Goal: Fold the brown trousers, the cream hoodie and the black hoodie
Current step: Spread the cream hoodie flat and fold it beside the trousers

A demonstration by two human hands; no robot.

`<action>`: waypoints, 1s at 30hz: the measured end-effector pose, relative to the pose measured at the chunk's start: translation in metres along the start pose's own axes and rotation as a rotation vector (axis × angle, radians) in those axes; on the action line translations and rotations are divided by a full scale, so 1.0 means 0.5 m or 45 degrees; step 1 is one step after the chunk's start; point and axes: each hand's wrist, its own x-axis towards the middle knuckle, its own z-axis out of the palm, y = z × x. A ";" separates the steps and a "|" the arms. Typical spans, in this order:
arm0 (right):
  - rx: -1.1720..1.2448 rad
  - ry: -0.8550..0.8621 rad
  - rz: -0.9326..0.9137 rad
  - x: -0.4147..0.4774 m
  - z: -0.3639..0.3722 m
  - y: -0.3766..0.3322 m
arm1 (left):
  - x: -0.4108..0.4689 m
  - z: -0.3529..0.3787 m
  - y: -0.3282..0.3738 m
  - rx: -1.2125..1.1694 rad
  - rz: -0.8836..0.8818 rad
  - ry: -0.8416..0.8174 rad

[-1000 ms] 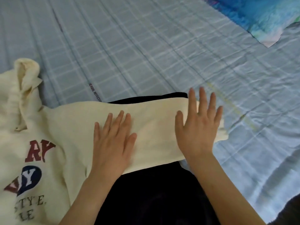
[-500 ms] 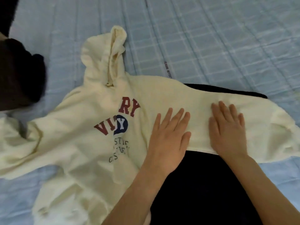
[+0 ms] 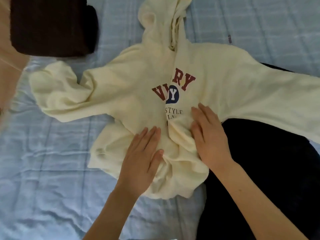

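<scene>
The cream hoodie point(image 3: 131, 87) lies face up on the bed, hood pointing away, both sleeves spread sideways, its lower body bunched in wrinkles. My left hand point(image 3: 142, 158) rests flat on the bunched hem area, fingers straight. My right hand point(image 3: 209, 135) presses flat beside it, just below the red and blue print. The black hoodie point(image 3: 263, 170) lies at the right, partly under the cream hoodie's right sleeve and under my right forearm. The brown trousers point(image 3: 52, 26) sit as a folded dark stack at the top left.
The bed has a light blue checked sheet point(image 3: 43, 170), showing at the left and along the top. A pale blurred edge point(image 3: 8, 66) runs down the far left of the view.
Both hands slid left from the cream hoodie's right sleeve to its bunched lower body. The view swung left, bringing the whole hoodie and the brown trousers into sight.
</scene>
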 end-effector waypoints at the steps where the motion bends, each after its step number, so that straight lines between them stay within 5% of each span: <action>1: 0.114 0.044 0.041 -0.033 -0.005 -0.012 | -0.035 0.001 -0.014 -0.025 0.009 0.068; 8: 0.500 0.106 0.250 -0.276 0.055 -0.096 | -0.171 0.018 -0.112 0.099 0.067 0.179; 14: 0.524 0.120 0.465 -0.253 0.096 -0.094 | -0.108 0.004 -0.188 0.226 -0.210 0.199; 17: 0.459 0.072 0.428 -0.250 0.065 -0.104 | -0.092 -0.020 -0.182 0.283 -0.110 0.271; 20: 0.363 0.101 0.430 -0.267 0.000 -0.111 | -0.102 -0.060 -0.168 0.066 -0.085 0.371; 24: 0.160 0.313 0.391 -0.277 -0.092 -0.098 | -0.198 -0.106 -0.170 -0.562 -0.462 0.655; 27: 0.132 0.124 0.359 -0.274 -0.051 -0.088 | -0.259 -0.093 -0.181 -0.699 -0.657 0.538; 30: 0.081 -0.166 0.298 -0.295 0.028 -0.086 | -0.280 -0.051 -0.175 -0.382 -0.670 0.332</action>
